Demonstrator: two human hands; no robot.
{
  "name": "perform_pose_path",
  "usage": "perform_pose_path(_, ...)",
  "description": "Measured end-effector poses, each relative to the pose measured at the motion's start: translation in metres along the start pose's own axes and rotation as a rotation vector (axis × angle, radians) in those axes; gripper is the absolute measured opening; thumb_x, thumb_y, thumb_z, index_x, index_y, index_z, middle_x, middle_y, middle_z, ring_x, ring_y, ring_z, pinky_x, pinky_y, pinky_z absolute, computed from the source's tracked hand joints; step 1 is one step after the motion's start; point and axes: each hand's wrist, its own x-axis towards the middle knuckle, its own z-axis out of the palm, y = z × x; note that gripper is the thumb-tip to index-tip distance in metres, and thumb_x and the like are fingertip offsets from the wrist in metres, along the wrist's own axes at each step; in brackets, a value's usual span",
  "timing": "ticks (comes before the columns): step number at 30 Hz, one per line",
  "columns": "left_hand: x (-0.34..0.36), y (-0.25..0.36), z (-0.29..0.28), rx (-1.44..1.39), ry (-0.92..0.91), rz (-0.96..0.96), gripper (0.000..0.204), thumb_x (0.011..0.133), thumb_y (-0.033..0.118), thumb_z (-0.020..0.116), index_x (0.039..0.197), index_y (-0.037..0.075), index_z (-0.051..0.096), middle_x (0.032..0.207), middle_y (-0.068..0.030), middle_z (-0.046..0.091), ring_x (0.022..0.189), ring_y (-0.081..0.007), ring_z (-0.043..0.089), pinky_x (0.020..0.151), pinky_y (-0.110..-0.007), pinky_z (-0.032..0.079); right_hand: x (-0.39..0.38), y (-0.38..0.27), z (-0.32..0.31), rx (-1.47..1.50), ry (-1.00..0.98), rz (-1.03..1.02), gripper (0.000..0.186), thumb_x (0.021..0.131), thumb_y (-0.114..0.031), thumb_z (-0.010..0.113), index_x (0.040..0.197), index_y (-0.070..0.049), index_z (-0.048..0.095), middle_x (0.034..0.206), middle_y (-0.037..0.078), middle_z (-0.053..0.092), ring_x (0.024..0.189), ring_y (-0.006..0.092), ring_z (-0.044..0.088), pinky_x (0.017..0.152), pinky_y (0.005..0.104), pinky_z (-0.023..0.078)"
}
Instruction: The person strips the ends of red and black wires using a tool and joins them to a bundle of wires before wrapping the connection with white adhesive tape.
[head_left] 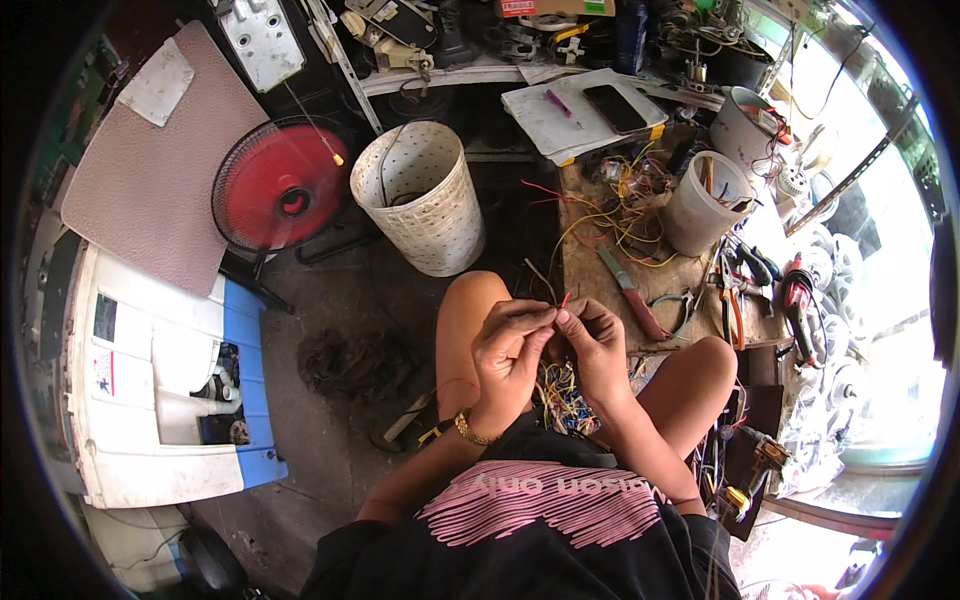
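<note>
Over my lap, my left hand [512, 350] and my right hand [594, 340] meet with thumbs and fingertips pinched together. A short bit of thin red wire [566, 299] sticks up between the fingertips, and both hands seem to grip it; its lower part is hidden by the fingers. Below the hands, between my legs, lies a tangle of coloured wires [563, 398]. Right of my right hand, a knife [632, 296] with a reddish-brown handle rests on the wooden bench top [590, 262]. Pliers [684, 308] and an orange-handled cutter [730, 300] lie beside it.
Yellow and red wires [630, 215] spread around a translucent tub [705, 210] of tools. A clipboard [545, 125] with a phone [614, 109] sits behind. A perforated white bin [440, 220], a red fan [285, 190] and a white-blue appliance panel [170, 380] stand left.
</note>
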Motion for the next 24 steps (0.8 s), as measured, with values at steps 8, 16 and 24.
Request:
perform_pose_path(8, -0.007, 0.001, -0.011, -0.061, -0.129, 0.198, 0.019, 0.097, 0.011, 0.051, 0.084, 0.001, 0.061, 0.100, -0.0134, 0.066, 0.101, -0.0283, 0.061, 0.094, -0.040, 0.046, 0.024, 0.004, -0.047, 0.729, 0.154, 0.134, 0.022, 0.098, -0.023, 0.051, 0.084, -0.007, 0.057, 0.084, 0.007, 0.061, 0.084, 0.0239, 0.059, 0.085, 0.0397, 0.050)
perform_pose_path(16, 0.000, 0.025, -0.010, -0.946, -0.061, -0.210, 0.035, 0.103, 0.032, 0.038, 0.075, 0.011, 0.039, 0.064, 0.0000, 0.034, 0.061, -0.0143, 0.036, 0.076, -0.037, 0.037, 0.024, -0.006, -0.042, 1.058, -0.192, 0.230, 0.014, 0.098, -0.016, 0.049, 0.088, -0.007, 0.054, 0.075, 0.000, 0.042, 0.062, 0.0116, 0.039, 0.060, 0.0247, 0.039)
perform_pose_path(24, -0.006, 0.031, -0.071, -0.790, -0.077, -0.189, 0.034, 0.101, 0.030, 0.045, 0.074, 0.009, 0.039, 0.062, 0.0005, 0.033, 0.056, -0.0107, 0.030, 0.057, -0.028, 0.030, 0.035, -0.031, -0.082, 0.777, -0.008, 0.086, 0.009, 0.100, -0.015, 0.047, 0.092, -0.012, 0.050, 0.071, -0.002, 0.040, 0.055, 0.0080, 0.030, 0.049, 0.0223, 0.026)
